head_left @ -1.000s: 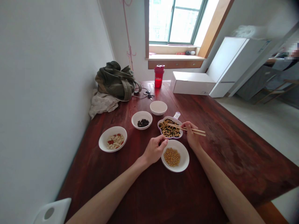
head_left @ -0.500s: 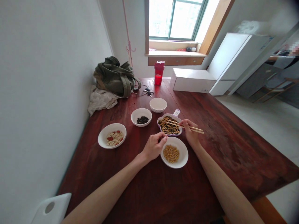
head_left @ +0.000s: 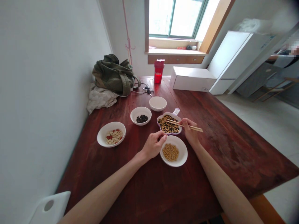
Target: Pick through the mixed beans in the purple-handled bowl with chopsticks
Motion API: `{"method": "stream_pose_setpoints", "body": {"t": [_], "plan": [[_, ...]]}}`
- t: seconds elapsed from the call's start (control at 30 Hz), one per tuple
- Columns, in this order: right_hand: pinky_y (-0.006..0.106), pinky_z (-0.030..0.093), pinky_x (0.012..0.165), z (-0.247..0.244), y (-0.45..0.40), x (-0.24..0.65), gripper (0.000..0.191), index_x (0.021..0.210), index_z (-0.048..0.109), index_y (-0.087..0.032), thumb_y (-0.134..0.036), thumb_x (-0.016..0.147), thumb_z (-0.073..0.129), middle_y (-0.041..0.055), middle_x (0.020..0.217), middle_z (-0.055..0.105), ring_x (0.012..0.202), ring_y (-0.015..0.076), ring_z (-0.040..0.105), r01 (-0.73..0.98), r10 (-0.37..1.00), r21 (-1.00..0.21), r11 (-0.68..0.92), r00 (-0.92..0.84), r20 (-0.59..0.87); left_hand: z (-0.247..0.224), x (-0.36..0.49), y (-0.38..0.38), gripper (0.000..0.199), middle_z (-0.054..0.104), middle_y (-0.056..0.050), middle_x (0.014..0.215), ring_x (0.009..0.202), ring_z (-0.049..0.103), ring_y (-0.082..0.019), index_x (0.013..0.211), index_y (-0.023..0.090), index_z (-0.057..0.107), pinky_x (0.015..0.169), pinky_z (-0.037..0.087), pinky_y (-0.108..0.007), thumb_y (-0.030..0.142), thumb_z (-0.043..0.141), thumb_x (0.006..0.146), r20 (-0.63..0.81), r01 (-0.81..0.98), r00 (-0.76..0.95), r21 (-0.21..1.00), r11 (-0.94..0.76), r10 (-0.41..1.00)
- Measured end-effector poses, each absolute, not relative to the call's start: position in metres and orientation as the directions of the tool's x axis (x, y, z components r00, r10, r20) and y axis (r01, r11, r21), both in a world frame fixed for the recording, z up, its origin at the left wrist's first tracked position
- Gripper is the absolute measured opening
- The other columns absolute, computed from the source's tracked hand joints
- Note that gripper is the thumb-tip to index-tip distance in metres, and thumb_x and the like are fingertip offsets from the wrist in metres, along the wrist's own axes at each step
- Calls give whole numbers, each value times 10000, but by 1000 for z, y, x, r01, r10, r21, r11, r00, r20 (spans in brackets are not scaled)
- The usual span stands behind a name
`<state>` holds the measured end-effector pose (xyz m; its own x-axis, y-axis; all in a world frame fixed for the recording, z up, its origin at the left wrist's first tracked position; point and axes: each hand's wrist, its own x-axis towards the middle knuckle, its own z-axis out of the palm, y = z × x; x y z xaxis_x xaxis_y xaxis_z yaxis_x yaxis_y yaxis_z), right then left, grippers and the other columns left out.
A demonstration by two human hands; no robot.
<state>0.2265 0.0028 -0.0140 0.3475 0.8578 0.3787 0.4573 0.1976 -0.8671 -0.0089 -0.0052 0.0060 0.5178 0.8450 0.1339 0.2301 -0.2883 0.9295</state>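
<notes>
My right hand (head_left: 190,132) is closed around a pair of wooden chopsticks (head_left: 184,125). Their tips reach into a purple-edged white dish (head_left: 177,111) with a short handle, which holds mixed yellow and black beans (head_left: 168,126). My left hand (head_left: 154,143) has thumb and fingers pinched together at the upper left rim of a white bowl (head_left: 182,159) of yellow soybeans (head_left: 170,152), close to the dish; its hidden fingertips appear to grip that rim. Left of the dish stands a white bowl (head_left: 135,115) of black beans (head_left: 142,119).
A bowl (head_left: 101,137) of peanuts and red pieces is at left; another white bowl (head_left: 158,103) sits behind. Farther back are keys (head_left: 148,91), a green bag (head_left: 114,76), a red bottle (head_left: 159,72) and a white box (head_left: 193,79). A wall borders the left.
The view has tilted slightly, so everything sits a little higher. The chopsticks have shifted only slightly within the dish. Both hands keep almost the same positions.
</notes>
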Motion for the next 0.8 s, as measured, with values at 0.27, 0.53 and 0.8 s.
{"method": "stream_pose_setpoints", "body": {"t": [0.27,0.53,0.8], "plan": [[310,452,629,-21,6,230,567,749,725,-200,-653,979,473,37,705,705,657,190,622,365,853,-910,198,393,343,6,-9,-6,339,696,-32,798,696,576,-147,898,142,711,660,418,-242,397,512,1000,138,219,515,933,-285,846],[299,410,561,-22,7,229,598,722,726,-201,-698,951,486,39,665,680,592,171,567,293,849,-938,187,431,304,8,-9,-6,341,689,-28,773,670,564,-143,874,142,714,649,411,-244,401,525,989,138,216,505,936,-279,852],[291,379,539,-21,7,229,565,691,719,-195,-659,951,530,21,607,638,551,151,527,234,845,-957,172,464,266,6,-9,-6,329,685,-26,786,687,564,-141,887,143,708,649,400,-240,389,519,995,146,215,507,933,-289,849]]}}
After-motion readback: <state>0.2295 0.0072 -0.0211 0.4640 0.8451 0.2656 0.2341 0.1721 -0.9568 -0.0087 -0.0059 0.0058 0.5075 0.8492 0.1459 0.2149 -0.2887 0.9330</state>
